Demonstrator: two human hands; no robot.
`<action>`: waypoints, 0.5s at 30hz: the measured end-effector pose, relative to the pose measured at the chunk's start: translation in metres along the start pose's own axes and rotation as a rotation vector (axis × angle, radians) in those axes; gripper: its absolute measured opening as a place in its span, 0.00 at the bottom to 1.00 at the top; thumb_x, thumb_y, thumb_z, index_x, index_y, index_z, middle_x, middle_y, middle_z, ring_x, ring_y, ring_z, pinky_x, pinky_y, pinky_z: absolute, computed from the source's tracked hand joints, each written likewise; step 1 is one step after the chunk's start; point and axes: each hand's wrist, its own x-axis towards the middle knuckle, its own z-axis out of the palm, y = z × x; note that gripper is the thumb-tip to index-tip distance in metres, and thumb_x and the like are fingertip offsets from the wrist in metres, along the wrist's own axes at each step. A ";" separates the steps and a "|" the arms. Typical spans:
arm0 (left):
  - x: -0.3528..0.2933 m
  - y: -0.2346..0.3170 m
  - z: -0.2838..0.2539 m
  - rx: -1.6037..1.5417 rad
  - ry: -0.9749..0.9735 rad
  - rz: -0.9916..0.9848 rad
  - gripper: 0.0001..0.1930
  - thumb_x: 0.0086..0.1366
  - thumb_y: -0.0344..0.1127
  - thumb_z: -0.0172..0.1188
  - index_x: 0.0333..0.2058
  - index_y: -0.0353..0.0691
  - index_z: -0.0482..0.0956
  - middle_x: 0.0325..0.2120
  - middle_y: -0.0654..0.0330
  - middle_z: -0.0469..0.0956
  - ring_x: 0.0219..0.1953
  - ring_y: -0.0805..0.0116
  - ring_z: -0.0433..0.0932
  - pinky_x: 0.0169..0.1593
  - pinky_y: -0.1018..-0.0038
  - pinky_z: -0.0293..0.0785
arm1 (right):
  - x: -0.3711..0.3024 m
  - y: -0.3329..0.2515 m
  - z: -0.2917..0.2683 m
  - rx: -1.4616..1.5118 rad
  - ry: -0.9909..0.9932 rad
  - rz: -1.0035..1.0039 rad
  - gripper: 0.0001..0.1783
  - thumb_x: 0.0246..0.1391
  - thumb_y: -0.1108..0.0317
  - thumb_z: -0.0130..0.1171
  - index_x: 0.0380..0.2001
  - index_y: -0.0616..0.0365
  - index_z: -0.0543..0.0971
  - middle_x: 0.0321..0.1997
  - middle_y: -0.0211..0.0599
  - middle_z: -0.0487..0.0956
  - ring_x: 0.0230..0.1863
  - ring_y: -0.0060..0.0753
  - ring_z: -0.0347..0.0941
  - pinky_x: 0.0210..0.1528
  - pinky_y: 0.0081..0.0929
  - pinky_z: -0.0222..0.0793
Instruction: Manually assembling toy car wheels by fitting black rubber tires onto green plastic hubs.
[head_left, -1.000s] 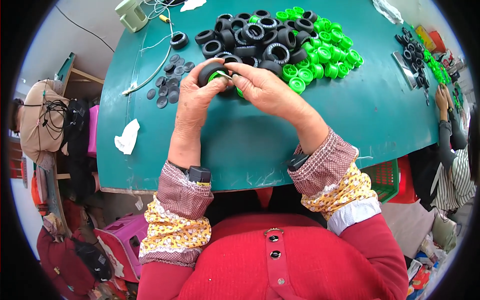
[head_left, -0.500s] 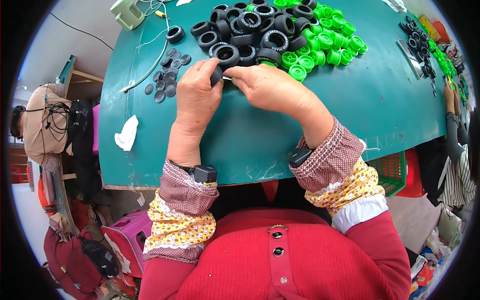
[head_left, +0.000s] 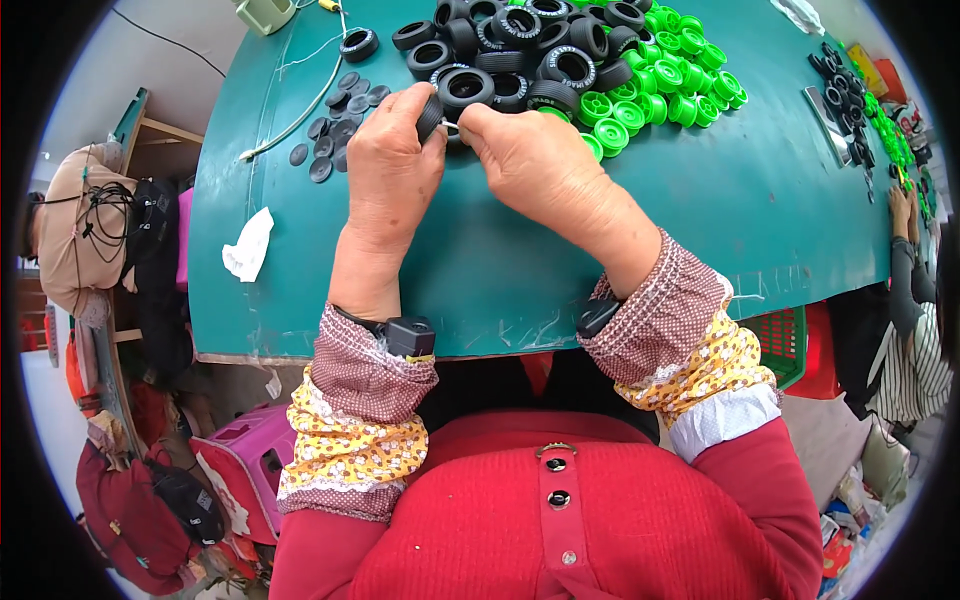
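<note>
My left hand (head_left: 385, 165) is closed around a small black rubber tyre (head_left: 430, 118), its treaded side facing up between thumb and fingers. Against that tyre, my right hand (head_left: 545, 160) pinches a thin pale piece (head_left: 450, 125); its kind is mostly hidden by the fingers. Just beyond both hands lies a heap of black toy tyres (head_left: 466, 88) with pale lettering. Bright green plastic wheel rims (head_left: 668, 76) are piled against the heap's right side. Left of my left hand, several flat black discs (head_left: 321, 168) are scattered on the green table (head_left: 500, 270).
A pale cord (head_left: 300, 132) runs along the left of the table, beyond a crumpled white scrap (head_left: 248, 246). A pale green mug (head_left: 265, 14) stands at the far left. On the right are a flat metallic bar (head_left: 826, 125), more small black and green parts, and another person's hands (head_left: 903, 212).
The view has shifted a little, so the tyre heap and rims sit higher and further right. Both hands keep their hold at the same tyre, the right one tilted slightly differently.
</note>
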 end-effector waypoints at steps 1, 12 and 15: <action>-0.001 0.000 0.000 0.002 0.000 -0.001 0.17 0.45 0.22 0.59 0.37 0.36 0.73 0.30 0.52 0.75 0.29 0.59 0.75 0.34 0.74 0.71 | -0.001 -0.001 0.002 0.034 -0.012 0.026 0.10 0.51 0.67 0.45 0.27 0.62 0.73 0.24 0.46 0.75 0.31 0.48 0.72 0.32 0.36 0.67; -0.001 0.009 0.006 -0.177 0.007 -0.017 0.13 0.47 0.25 0.59 0.35 0.39 0.74 0.23 0.54 0.75 0.23 0.67 0.75 0.30 0.77 0.71 | 0.002 0.013 -0.002 0.229 0.062 -0.110 0.12 0.52 0.65 0.45 0.23 0.61 0.73 0.22 0.46 0.74 0.27 0.49 0.70 0.29 0.36 0.65; -0.003 0.010 0.005 -0.170 0.012 -0.041 0.13 0.47 0.26 0.60 0.35 0.38 0.74 0.23 0.56 0.75 0.24 0.70 0.75 0.30 0.78 0.71 | 0.009 0.020 -0.002 0.489 -0.089 -0.091 0.12 0.51 0.64 0.46 0.22 0.60 0.73 0.22 0.46 0.74 0.28 0.50 0.70 0.29 0.39 0.65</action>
